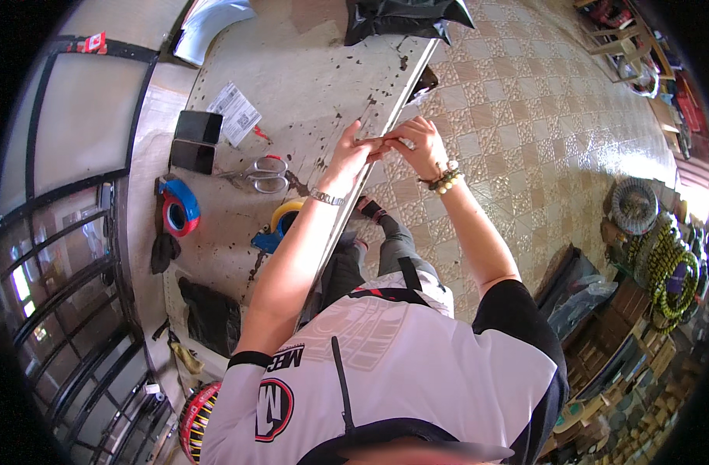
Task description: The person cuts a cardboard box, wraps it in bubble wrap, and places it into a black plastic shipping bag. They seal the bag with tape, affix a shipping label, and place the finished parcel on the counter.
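My left hand (345, 163) and my right hand (421, 147) meet over the table's right edge. The left thumb points up, apart from the fingers, which stretch toward the right hand. My right fingers are closed in a pinch at the left fingertips; anything small between them is too small to make out. A metal watch (326, 197) circles my left wrist, and a beaded bracelet (446, 183) my right. Left of my left hand, grey-handled scissors (268, 175) lie on the table. A tape dispenser with a yellow roll (286, 217) sits partly behind my left forearm.
On the worn table (300, 85) lie a printed label sheet (234, 114), two dark boxes (196, 142), a blue-and-red tape dispenser (179, 208) and a black plastic bag (401, 17). Coiled tires or tubes (668, 267) are stacked on the right, beyond the tiled floor (525, 116).
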The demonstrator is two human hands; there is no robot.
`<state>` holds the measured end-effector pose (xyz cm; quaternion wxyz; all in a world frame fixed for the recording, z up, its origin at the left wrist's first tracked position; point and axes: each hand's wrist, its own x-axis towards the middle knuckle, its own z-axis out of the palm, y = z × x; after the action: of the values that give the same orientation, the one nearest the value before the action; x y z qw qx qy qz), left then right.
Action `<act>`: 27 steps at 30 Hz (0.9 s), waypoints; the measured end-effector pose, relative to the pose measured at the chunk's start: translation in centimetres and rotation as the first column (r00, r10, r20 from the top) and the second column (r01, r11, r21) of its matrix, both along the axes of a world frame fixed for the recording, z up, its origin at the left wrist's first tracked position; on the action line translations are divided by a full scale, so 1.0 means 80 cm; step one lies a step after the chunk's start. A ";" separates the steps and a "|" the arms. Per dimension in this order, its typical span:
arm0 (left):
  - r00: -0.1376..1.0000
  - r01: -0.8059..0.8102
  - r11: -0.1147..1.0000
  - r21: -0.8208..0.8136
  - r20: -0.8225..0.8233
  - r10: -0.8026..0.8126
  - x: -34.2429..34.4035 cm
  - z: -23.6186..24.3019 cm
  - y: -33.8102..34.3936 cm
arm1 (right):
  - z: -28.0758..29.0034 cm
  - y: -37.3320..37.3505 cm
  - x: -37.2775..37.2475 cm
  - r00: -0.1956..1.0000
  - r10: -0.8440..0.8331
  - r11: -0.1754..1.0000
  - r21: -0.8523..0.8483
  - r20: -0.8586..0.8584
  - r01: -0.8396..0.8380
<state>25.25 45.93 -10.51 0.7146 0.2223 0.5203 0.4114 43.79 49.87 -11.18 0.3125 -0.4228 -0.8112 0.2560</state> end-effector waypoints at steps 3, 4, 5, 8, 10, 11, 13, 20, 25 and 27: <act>0.996 0.043 0.995 0.086 -0.077 -0.037 -0.006 0.004 -0.005 | -0.006 0.011 -0.001 0.999 0.049 0.998 -0.040 -0.018 -0.049; 0.999 0.024 0.995 0.101 -0.047 -0.019 -0.007 0.006 -0.005 | -0.005 0.014 -0.001 0.998 0.061 0.997 -0.045 -0.011 -0.062; 1.000 -0.001 0.997 0.078 -0.023 0.002 -0.008 0.007 -0.004 | -0.004 0.015 -0.001 0.997 0.080 0.995 -0.055 -0.021 -0.081; 0.973 -0.071 0.997 -0.020 0.218 0.074 -0.009 0.011 -0.001 | 0.000 0.016 -0.003 1.000 0.026 0.999 0.019 0.008 -0.027; 0.945 -0.120 0.990 -0.079 0.298 0.138 -0.008 0.013 0.001 | 0.000 0.013 -0.008 0.994 0.010 0.999 -0.049 -0.105 -0.015; 0.960 -0.103 0.993 -0.055 0.258 0.114 -0.008 0.013 0.001 | -0.001 0.012 -0.011 0.989 -0.018 0.992 -0.128 -0.148 -0.001; 0.988 -0.085 0.996 -0.034 0.127 0.089 -0.006 0.012 -0.001 | -0.007 0.009 -0.015 0.987 -0.030 0.992 -0.124 -0.159 0.011; 0.979 -0.145 0.989 0.040 0.153 0.138 -0.012 0.022 -0.026 | -0.092 0.079 0.026 0.785 -0.575 0.818 -0.201 -0.230 0.540; 0.981 -0.157 0.986 0.050 0.122 0.150 -0.025 0.051 -0.055 | -0.217 0.185 0.039 0.618 -0.783 0.620 -0.181 -0.073 0.764; 0.982 -0.160 0.986 0.047 0.106 0.155 -0.035 0.062 -0.073 | -0.253 0.201 0.045 0.756 -0.644 0.765 0.099 0.114 0.637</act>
<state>22.44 40.09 -5.55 0.6988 0.1790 0.4876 0.4918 47.35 65.91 -31.42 0.3341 -0.6832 -0.6443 0.0812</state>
